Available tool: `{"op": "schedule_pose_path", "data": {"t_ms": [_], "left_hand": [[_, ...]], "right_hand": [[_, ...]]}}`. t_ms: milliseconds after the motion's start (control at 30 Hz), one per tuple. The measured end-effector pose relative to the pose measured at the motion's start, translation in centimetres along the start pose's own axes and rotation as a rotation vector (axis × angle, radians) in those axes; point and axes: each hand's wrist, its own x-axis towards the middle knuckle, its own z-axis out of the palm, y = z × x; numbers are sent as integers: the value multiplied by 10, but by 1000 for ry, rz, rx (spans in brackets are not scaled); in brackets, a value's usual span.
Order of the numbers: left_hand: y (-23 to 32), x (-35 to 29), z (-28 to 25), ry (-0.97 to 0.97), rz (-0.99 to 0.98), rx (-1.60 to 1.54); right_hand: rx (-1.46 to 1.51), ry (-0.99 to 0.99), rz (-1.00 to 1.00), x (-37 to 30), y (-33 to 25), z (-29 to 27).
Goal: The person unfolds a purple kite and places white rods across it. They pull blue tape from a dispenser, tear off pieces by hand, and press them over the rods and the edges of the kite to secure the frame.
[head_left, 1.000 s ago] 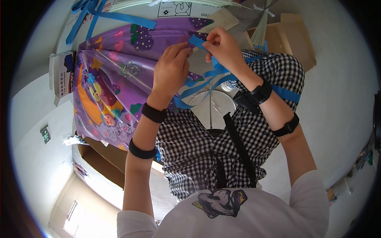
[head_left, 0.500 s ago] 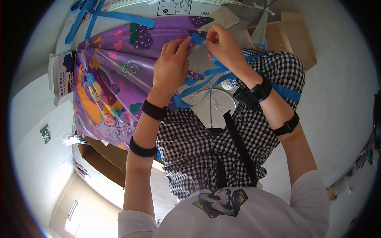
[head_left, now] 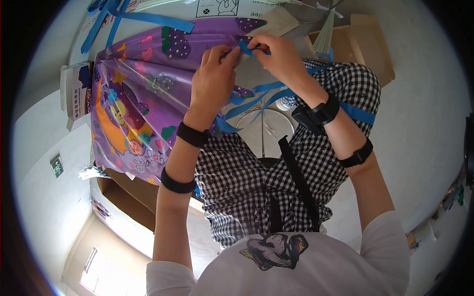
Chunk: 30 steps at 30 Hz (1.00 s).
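A shiny purple sheet [head_left: 143, 93] with cartoon prints hangs in folds at the left, over my knee. My left hand [head_left: 213, 78] is at its right end, fingers bent and closed on the sheet, thumb hidden. A blue ribbon [head_left: 245, 48] lies at that spot, one end beside my left index fingertip. My right hand [head_left: 279, 58] pinches this ribbon, its index finger reaching toward my left hand. Loops of blue ribbon [head_left: 247, 106] hang below both hands, above my lap.
My checkered apron [head_left: 345, 91] covers both knees. Between them stands a round metal hoop [head_left: 264, 130]. Cardboard boxes [head_left: 365, 47] lie at the far right and a carton [head_left: 123, 195] at the left. More blue ribbon [head_left: 158, 20] and a bundle of thin pale sticks [head_left: 323, 37] lie beyond.
My right hand has lowered slightly, and its curled fingers have stretched forward along the ribbon. My left hand has barely moved, and the sheet has shifted a little.
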Motion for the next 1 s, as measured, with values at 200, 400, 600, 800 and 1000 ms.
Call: {"op": "schedule_pose_path", "data": {"t_ms": [200,400,600,800,1000], "left_hand": [[0,-2,-1,7,11,13],[1,-1,1,8,6,29],[1,-1,-1,-3,-3,34],[1,-1,0,-2,-4,28],[2,0,-1,-1,-7,24]], "right_hand": [[-27,13,-24,1,-4,0],[-109,33,-100,-3,-1,-1],[-81,14,-38,-4,0,-5],[-137,-18,-41,-4,-1,-11],[-204,-14,-123,-5,2,-11]]}}
